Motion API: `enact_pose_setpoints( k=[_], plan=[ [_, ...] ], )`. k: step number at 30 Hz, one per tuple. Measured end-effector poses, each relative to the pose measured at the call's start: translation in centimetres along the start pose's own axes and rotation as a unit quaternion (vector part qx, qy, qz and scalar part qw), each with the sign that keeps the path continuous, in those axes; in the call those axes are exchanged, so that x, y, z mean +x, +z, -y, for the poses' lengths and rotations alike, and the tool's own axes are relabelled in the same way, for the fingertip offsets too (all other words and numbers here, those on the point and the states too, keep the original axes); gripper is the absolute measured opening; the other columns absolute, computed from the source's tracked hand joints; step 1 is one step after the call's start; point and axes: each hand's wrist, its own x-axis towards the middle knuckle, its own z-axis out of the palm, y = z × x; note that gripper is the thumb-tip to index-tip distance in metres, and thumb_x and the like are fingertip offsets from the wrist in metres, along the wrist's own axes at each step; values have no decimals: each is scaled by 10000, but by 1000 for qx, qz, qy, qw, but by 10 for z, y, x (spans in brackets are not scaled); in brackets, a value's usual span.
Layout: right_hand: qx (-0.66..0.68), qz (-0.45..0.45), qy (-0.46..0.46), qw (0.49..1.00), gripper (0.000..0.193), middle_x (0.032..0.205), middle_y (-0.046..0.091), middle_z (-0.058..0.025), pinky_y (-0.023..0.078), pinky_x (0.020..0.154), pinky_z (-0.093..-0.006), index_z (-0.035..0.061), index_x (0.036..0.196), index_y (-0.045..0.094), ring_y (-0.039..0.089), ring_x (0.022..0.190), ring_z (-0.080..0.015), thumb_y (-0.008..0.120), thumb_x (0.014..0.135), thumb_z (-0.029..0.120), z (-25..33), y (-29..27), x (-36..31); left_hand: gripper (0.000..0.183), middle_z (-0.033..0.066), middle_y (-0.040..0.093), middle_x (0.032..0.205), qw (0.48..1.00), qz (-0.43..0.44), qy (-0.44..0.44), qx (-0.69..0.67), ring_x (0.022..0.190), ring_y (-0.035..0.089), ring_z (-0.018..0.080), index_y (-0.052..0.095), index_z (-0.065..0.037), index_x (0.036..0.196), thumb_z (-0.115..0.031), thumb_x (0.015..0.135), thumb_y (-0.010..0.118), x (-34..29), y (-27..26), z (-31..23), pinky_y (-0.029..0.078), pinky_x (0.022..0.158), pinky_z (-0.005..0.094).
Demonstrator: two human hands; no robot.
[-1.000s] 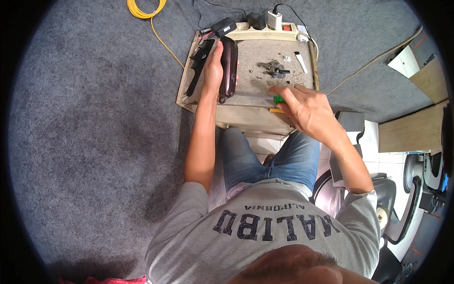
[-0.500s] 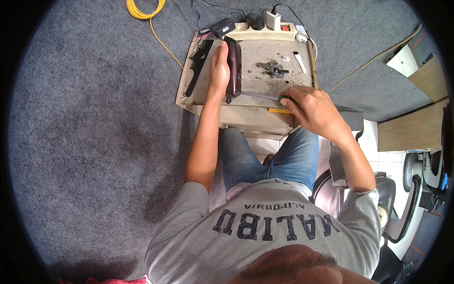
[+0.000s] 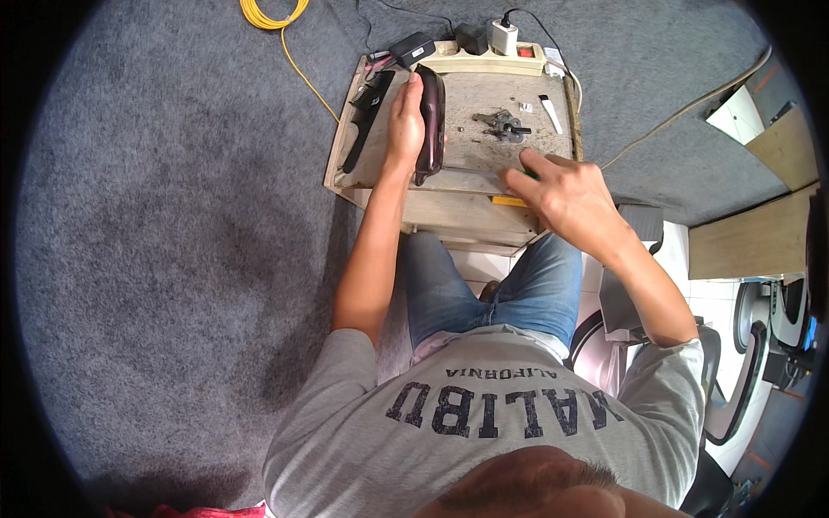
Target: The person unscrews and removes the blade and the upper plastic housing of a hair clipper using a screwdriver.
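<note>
My left hand [image 3: 404,129] is wrapped round a dark maroon hair clipper [image 3: 433,121], held on its side above the small wooden table. In my right hand [image 3: 566,197] is a screwdriver [image 3: 471,171], its green handle mostly hidden by the fingers. The shaft runs left to the near end of the clipper; whether the tip sits in a screw is too small to tell. Loose metal and black clipper parts [image 3: 503,127] lie on the table just beyond my right hand. A black comb [image 3: 368,121] rests left of my left hand.
A cream power strip [image 3: 492,63] with plugged adapters lines the table's far edge. The white-handled brush [image 3: 550,113] lies at the right. Something yellow [image 3: 509,201] shows at the near edge. Coiled yellow cable [image 3: 268,13] is on the grey carpet [image 3: 190,216].
The fingers of my right hand have shifted round the screwdriver handle, with the index finger lifted more forward. My left hand still holds the clipper. The whole view has shifted slightly.
</note>
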Motion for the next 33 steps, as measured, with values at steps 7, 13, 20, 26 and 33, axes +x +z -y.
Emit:
enact_pose_setpoints(
  k=[7, 13, 20, 26, 33],
  plan=[
    [-72, 18, 44, 996, 252, 751, 704, -177, 558, 566, -472, 62, 1114, 667, 745, 746, -332, 681, 1048, 304, 2, 0, -6, 553, 53, 617, 786, 1000, -2, 6, 4, 511, 623, 164, 627, -91, 1095, -628, 1109, 495, -2, 5, -2, 547, 412, 321],
    [-12, 59, 71, 996, 235, 798, 705, -153, 554, 667, -470, 31, 972, 663, 728, 807, -353, 688, 1048, 252, -4, 6, -7, 549, 58, 622, 793, 1000, -6, -13, 4, 521, 623, 161, 630, -93, 1102, -627, 1108, 502, -3, 3, -3, 559, 428, 326],
    [-132, -33, -12, 991, 197, 882, 664, -59, 594, 647, -394, 48, 1056, 622, 739, 824, -261, 713, 992, 211, 0, 5, 0, 569, 80, 676, 811, 999, -38, -29, -5, 524, 637, 167, 674, -100, 1118, -650, 1090, 527, -2, 3, -4, 573, 460, 311],
    [-97, 7, 71, 993, 192, 921, 647, -89, 596, 651, -383, 38, 1074, 598, 711, 881, -249, 705, 994, 176, 4, 7, -7, 565, 74, 678, 808, 999, -41, -7, -7, 531, 636, 158, 678, -98, 1120, -639, 1100, 517, -4, 7, -4, 571, 457, 312],
    [-92, -46, 13, 995, 292, 901, 643, -102, 586, 594, -429, 40, 1068, 607, 746, 768, -313, 752, 985, 281, -6, 9, -6, 583, 67, 673, 791, 999, -41, 2, -21, 532, 640, 156, 675, -87, 1120, -647, 1100, 510, -3, 6, -2, 568, 450, 302]
  ],
)
